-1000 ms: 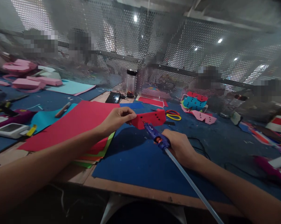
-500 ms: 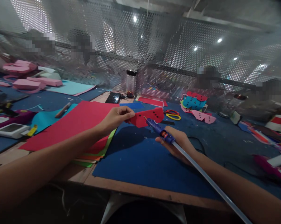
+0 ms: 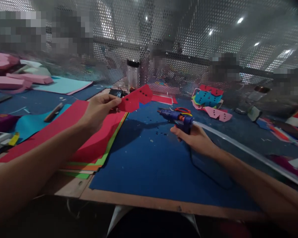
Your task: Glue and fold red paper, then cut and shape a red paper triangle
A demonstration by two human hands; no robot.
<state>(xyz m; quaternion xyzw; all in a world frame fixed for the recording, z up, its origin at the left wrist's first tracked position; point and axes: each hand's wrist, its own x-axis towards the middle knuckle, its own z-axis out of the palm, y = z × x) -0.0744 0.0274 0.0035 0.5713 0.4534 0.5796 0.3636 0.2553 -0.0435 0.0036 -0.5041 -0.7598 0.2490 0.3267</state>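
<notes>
Between the thumb and fingers of my left hand [image 3: 99, 107] is a red paper cutout [image 3: 137, 98] with black dots, held up above the table and tilted up to the right. My right hand [image 3: 192, 135] is wrapped round the handle of a blue glue gun [image 3: 175, 116], whose nozzle points left. A long clear glue stick [image 3: 228, 140] runs out of its back end, over my right forearm. The nozzle is apart from the red cutout. Beneath my left forearm lies a stack of coloured sheets, red paper [image 3: 74, 132] on top.
Scissors [image 3: 183, 110] lie behind the glue gun. Dotted paper cutouts, blue [image 3: 208, 98] and pink [image 3: 217, 113], sit at the back right. A jar [image 3: 133, 74] stands by the perforated metal screen [image 3: 183, 66]. The glue gun's cord [image 3: 203, 173] loops over the blue mat [image 3: 144, 172].
My left hand has moved left and up with the red cutout. The glue gun has drawn away from the cutout and swung from pointing up-left to nearly level. My view has shifted somewhat.
</notes>
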